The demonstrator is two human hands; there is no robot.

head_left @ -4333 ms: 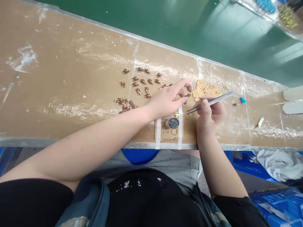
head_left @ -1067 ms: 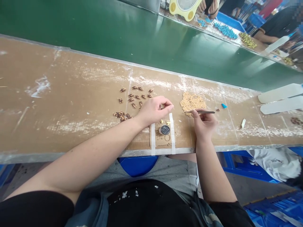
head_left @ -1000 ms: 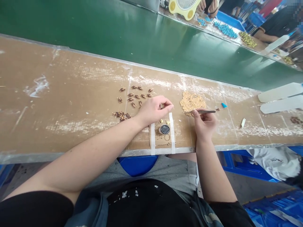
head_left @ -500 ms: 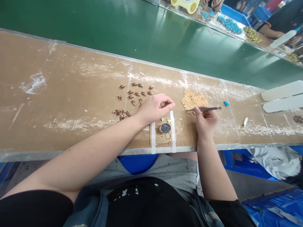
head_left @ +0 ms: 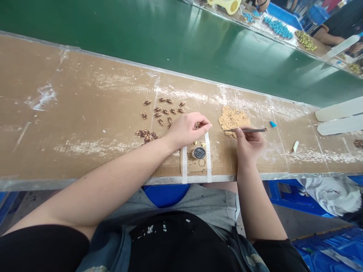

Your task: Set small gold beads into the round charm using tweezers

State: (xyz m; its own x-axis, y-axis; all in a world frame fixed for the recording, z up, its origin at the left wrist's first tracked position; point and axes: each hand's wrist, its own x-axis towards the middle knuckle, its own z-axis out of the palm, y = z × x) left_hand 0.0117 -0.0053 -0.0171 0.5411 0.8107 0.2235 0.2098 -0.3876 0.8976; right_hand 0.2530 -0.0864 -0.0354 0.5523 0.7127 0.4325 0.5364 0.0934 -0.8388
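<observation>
My right hand (head_left: 251,145) grips a pair of dark metal tweezers (head_left: 253,130), their tips pointing left along the near edge of a pile of small tan beads (head_left: 234,118). My left hand (head_left: 190,128) is pinched closed above the table; whatever lies between its fingertips is too small to make out. Under its curled fingers a small brown piece (head_left: 197,125) partly shows. Below that hand stands a small round pot with a dark top (head_left: 199,152), between two white tape strips. Several brown-and-tan pieces (head_left: 165,111) lie spread out beyond my left wrist.
A heap of dark brown pieces (head_left: 146,136) lies by my left forearm. To the right are a blue scrap (head_left: 272,124), a pale scrap (head_left: 295,146) and long white strips (head_left: 340,126). Across the green surface (head_left: 170,45), co-workers' arms rest near blue pieces (head_left: 278,28).
My right hand and the tweezers have shifted slightly to the right in the picture, with the tweezers lying a little flatter. My left hand keeps its pinch, almost still.
</observation>
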